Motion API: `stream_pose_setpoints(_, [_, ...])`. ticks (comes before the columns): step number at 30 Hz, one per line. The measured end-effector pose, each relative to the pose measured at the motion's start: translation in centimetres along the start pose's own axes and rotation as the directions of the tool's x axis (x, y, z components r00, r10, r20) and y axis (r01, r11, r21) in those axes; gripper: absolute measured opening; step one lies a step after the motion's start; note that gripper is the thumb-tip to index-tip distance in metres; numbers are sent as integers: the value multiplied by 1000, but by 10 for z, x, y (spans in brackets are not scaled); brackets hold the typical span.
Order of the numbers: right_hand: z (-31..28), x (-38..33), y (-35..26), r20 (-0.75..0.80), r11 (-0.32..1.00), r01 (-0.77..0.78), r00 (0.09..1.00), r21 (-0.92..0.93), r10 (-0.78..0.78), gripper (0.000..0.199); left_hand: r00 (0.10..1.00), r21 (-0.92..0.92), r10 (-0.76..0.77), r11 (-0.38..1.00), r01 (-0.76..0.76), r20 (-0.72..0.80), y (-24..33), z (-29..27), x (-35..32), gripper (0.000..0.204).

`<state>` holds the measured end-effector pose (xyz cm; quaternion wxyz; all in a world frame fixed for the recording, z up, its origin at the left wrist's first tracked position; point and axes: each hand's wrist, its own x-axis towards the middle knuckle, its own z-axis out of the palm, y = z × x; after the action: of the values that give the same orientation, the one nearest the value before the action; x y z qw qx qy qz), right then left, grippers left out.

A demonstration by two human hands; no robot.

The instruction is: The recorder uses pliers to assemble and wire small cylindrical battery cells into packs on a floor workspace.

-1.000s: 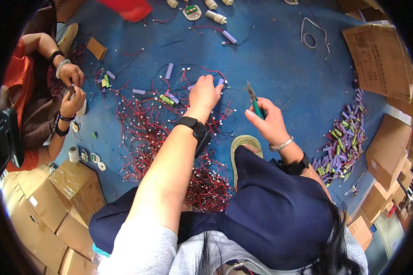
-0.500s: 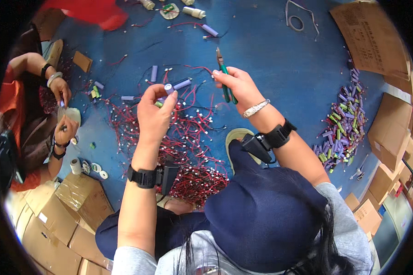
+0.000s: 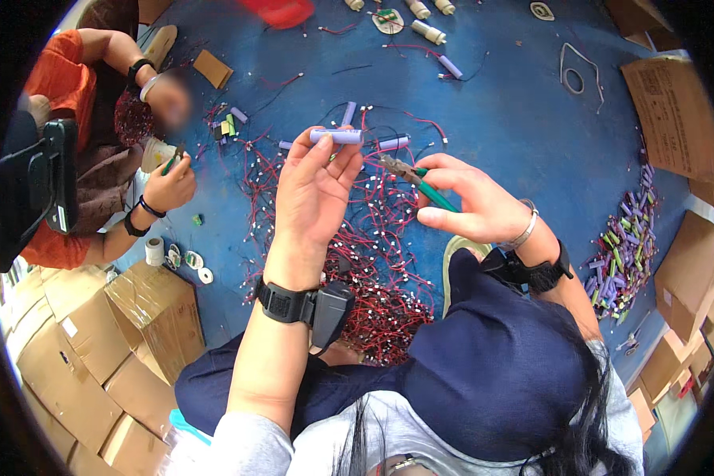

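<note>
A purple cylindrical battery cell (image 3: 337, 136) lies sideways between the thumb and fingers of my left hand (image 3: 311, 174). My right hand (image 3: 474, 205) grips green-handled cutting pliers (image 3: 438, 196). Their metal jaws point left, just below and to the right of the cell; whether they touch a wire there I cannot tell. Behind the held cell, more purple cells (image 3: 393, 143) with wires lie on the blue floor. Under and in front of my hands spreads a heap of red and black wires (image 3: 381, 309) with small white connectors.
On the right is a pile of purple and green cells (image 3: 627, 242) beside cardboard boxes (image 3: 682, 119). At left a co-worker's hand (image 3: 169, 189) holds a green-handled tool. A taped carton (image 3: 157, 305) stands lower left. White cylinders (image 3: 428, 32) lie at the far side.
My left hand has turned the cell from end-up to lying sideways. The pliers have swung from pointing away to pointing left, closer to the cell. The co-worker's hands have moved apart. The view has shifted.
</note>
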<state>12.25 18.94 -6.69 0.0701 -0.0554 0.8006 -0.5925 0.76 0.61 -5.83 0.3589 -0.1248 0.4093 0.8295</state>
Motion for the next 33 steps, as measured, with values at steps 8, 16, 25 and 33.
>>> stream_pose_setpoints(8, [17, 11, -5, -178, 997, -37, 984, -63, 25, 30, 998, -112, -61, 992, 64, 27, -6, -4, -8, 10])
stream_pose_setpoints(16, [21, 16, -6, -317, 804, 26, 911, -595, -264, 27, 984, -188, -180, 966, 175, -12, -7, 3, -10, 8])
stream_pose_setpoints(25, [21, 12, -11, -231, 869, 0, 964, -495, -132, 20, 927, 868, 189, 329, -371, 324, -4, 1, -10, 17])
stream_pose_setpoints(33, [40, 1, 20, -255, 517, -98, 936, -850, -242, 9, 960, 622, -140, 737, 265, -243, -43, 5, -6, 29])
